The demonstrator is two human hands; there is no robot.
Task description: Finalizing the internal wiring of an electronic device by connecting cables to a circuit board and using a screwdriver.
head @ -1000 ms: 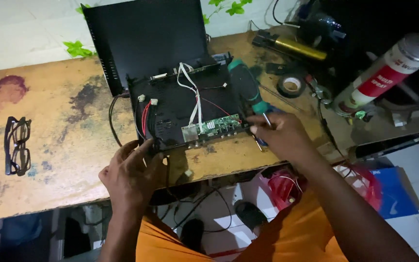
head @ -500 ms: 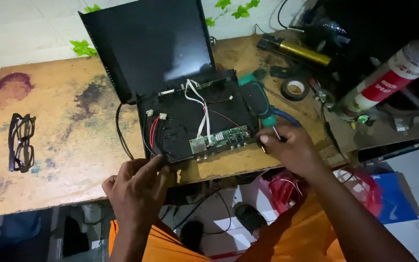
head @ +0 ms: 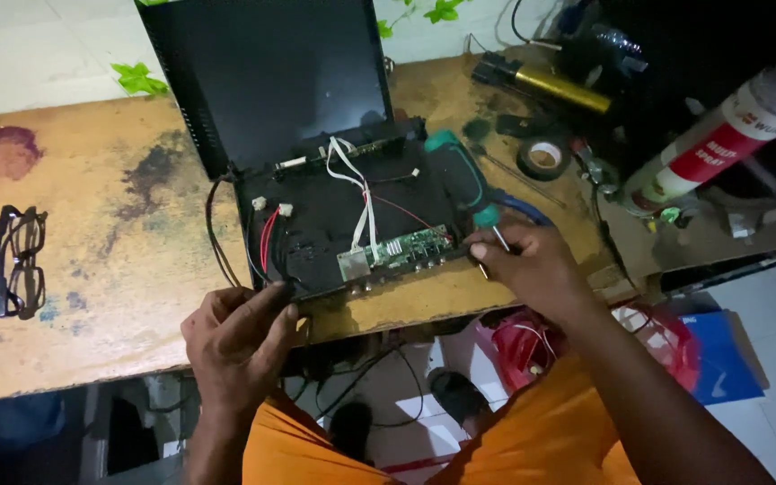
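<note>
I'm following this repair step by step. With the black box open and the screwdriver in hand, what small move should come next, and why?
Probably bring the tip of the green-handled screwdriver onto the near edge of the small green circuit board. The right hand holds it with the metal shaft right beside that board, while the left hand grips the front corner of the open black metal case, seemingly steadying it.

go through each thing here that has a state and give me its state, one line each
black device case: open, inside exposed
black lid: off, propped behind the case
green circuit board: seated at the case's front edge
screwdriver: lying on the table, shaft at the right hand
left hand: gripping the case's front corner
right hand: fingers pinched on the screwdriver shaft
glasses: folded, lying flat
spray can: lying tilted, capped
tape roll: lying flat
</note>
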